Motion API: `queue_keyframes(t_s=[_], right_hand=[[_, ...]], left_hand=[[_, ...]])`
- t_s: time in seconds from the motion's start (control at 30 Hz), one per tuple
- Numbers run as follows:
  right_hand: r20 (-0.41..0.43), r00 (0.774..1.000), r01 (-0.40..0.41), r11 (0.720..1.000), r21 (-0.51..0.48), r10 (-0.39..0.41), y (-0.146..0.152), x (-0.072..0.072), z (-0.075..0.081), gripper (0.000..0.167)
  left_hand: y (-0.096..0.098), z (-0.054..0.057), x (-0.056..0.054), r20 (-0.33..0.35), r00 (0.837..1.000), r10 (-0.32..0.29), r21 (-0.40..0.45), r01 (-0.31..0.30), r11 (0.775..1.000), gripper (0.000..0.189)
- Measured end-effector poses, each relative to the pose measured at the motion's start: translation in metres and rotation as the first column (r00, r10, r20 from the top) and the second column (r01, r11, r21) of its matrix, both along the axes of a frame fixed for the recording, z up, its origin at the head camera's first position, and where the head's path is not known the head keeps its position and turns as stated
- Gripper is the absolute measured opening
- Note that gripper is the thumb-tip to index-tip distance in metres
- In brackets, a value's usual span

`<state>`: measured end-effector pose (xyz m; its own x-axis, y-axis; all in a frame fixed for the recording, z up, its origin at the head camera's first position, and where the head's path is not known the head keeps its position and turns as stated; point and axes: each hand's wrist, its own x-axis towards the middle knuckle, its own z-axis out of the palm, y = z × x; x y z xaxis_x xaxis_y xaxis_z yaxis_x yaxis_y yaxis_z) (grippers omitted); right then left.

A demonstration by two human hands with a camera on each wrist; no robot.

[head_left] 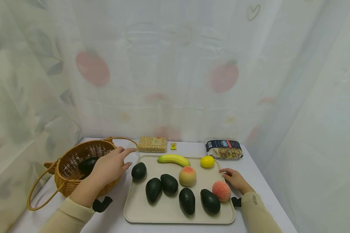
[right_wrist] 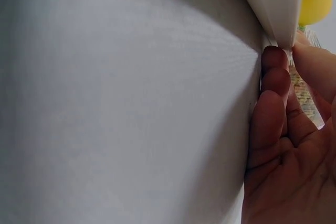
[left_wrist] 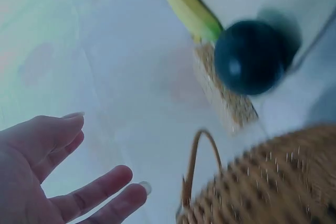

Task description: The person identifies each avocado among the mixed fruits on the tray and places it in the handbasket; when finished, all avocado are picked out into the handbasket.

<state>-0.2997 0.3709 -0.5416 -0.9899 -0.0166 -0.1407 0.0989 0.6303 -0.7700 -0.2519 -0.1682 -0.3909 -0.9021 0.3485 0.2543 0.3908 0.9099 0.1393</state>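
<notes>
Both arms wear long cream sleeves (head_left: 67,217). The right cuff (head_left: 252,199) bears small dark lettering. A black wrist mount (head_left: 102,204) sits beside each cuff. Hands bare.

Tan woven basket (head_left: 75,161), cream tray (head_left: 169,210), yellow banana (head_left: 173,159), dark-green avocados (head_left: 169,184)
</notes>
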Motion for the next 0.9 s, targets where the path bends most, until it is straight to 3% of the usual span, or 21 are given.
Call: queue_keyframes(t_s=[0.13, 0.33, 0.67, 0.9], right_hand=[[-0.010, 1.000, 0.011, 1.000, 0.005, -0.011, 0.000, 0.000, -0.001, 0.026], [-0.007, 1.000, 0.017, 1.000, 0.014, -0.017, -0.001, 0.001, -0.001, 0.026], [-0.046, 0.999, -0.005, 1.000, 0.009, 0.005, 0.000, 0.001, -0.003, 0.026], [-0.067, 0.998, -0.013, 1.000, -0.005, 0.012, 0.000, 0.002, -0.003, 0.025]], left_hand=[[0.019, -0.009, 0.004, -0.035, 0.999, -0.041, -0.003, 0.041, 0.999, 0.060], [0.044, -0.024, 0.010, -0.035, 0.997, -0.075, -0.023, 0.074, 0.997, 0.057], [0.072, -0.037, 0.017, 0.046, 0.994, -0.104, -0.038, 0.106, 0.994, 0.061], [0.085, -0.053, 0.021, 0.145, 0.981, -0.132, -0.029, 0.137, 0.990, 0.063]])
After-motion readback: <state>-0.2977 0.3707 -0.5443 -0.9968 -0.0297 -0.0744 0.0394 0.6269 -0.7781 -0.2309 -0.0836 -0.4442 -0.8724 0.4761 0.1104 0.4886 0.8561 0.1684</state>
